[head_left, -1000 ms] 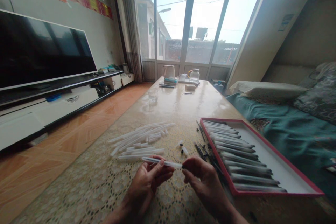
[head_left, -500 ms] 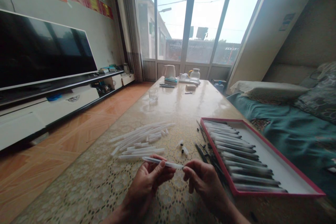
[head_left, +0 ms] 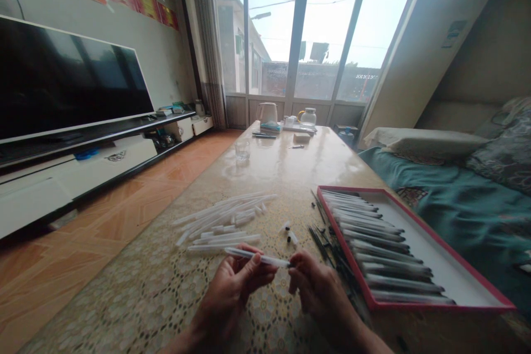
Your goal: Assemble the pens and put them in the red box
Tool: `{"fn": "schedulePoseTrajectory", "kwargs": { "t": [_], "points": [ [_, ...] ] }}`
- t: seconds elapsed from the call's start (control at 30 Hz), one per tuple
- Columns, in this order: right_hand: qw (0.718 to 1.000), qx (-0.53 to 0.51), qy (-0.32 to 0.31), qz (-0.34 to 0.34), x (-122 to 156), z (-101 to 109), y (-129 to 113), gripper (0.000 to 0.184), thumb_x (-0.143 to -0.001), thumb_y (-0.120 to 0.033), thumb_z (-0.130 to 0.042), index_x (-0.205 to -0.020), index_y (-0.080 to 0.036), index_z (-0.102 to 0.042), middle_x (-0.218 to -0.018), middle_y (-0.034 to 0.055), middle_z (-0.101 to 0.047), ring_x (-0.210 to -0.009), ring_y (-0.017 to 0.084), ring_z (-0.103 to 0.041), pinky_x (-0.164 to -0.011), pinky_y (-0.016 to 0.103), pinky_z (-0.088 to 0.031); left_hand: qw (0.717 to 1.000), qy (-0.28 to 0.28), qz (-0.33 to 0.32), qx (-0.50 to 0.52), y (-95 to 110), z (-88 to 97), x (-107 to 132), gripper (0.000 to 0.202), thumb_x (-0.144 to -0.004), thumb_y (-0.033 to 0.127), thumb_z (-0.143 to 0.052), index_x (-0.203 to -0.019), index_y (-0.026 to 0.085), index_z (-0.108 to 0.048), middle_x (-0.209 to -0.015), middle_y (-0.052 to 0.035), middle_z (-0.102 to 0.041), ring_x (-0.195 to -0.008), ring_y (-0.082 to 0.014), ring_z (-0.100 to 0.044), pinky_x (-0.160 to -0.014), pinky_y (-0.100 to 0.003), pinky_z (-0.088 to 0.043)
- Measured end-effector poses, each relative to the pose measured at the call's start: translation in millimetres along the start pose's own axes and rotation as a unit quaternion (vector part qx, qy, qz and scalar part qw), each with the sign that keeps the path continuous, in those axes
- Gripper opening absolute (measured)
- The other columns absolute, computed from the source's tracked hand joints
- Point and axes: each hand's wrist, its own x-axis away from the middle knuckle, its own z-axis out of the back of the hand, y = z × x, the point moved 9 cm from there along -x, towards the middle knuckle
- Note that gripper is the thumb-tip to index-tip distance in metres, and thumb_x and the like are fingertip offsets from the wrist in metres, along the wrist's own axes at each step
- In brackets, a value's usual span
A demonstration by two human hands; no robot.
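forearms cut off (bottom edge), pen tip (head_left: 289, 264) hidden

- Table (head_left: 265, 171), long, with a lace-pattern cover.
- White tubes (head_left: 224, 215) piled near the middle.
- Two small caps (head_left: 289, 232) beside them.
- Black refills (head_left: 321, 235) loose by the tray.
- Red-rimmed tray (head_left: 435, 243) of pens at the right edge.
- Glass (head_left: 241, 150), kettle (head_left: 267, 114) and jug (head_left: 307, 117) at the far end.

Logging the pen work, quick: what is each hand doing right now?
Left hand: closed on the white pen barrel.
Right hand: pinching the barrel's right end.
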Motion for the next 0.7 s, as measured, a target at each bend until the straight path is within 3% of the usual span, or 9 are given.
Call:
{"fn": "schedulePoseTrajectory", "kwargs": {
  "t": [0.17, 0.37, 0.57, 0.7],
  "points": [
    [1.0, -0.008, -0.018, -0.004, -1.3, -6.5, 5.8, 0.049, -0.094, -0.047, -0.025, -0.061, -0.02, -0.048, -0.047, -0.0021, -0.055, -0.043, 0.01, -0.051, -0.048, 0.019, -0.035, 1.0, -0.012, 0.004, -0.02, 0.8, -5.8, 1.5, 0.021, -0.064, 0.021, -0.076, -0.074, 0.014, -0.059, -0.066, -0.0071, -0.072, -0.06, -0.0173, -0.068, -0.061, -0.027, -0.055],
    [1.0, 0.014, -0.001, -0.008, -0.7, -4.7, 7.7, 0.033, -0.091, -0.048, -0.033, -0.083, -0.02, -0.048, -0.051, -0.0024, -0.062, -0.048, 0.012, -0.056, -0.05, 0.02, -0.035, 1.0, -0.007, -0.001, -0.006, 2.0, -4.3, -0.3, 0.02, -0.065, 0.02, -0.075, -0.076, 0.014, -0.06, -0.067, -0.0064, -0.072, -0.064, -0.0168, -0.068, -0.066, -0.028, -0.055],
    [0.999, -0.023, -0.038, -0.002, -0.6, -10.4, 6.5, 0.048, -0.094, -0.048, -0.023, -0.062, -0.02, -0.045, -0.046, -0.0023, -0.055, -0.043, 0.01, -0.05, -0.049, 0.019, -0.034, 1.0, -0.014, 0.009, -0.021, -1.0, -3.8, -1.5, 0.02, -0.066, 0.02, -0.075, -0.075, 0.014, -0.058, -0.065, -0.0069, -0.073, -0.061, -0.0172, -0.068, -0.06, -0.026, -0.054],
    [1.0, 0.009, -0.01, -0.013, -0.4, -5.5, 8.9, 0.035, -0.091, -0.049, -0.031, -0.083, -0.02, -0.048, -0.05, -0.0034, -0.059, -0.045, 0.011, -0.054, -0.048, 0.02, -0.034, 1.0, -0.011, 0.001, -0.019, 0.9, -3.6, -1.6, 0.019, -0.068, 0.019, -0.073, -0.077, 0.014, -0.058, -0.067, -0.0064, -0.073, -0.062, -0.0157, -0.068, -0.063, -0.025, -0.054]
  ]
}}
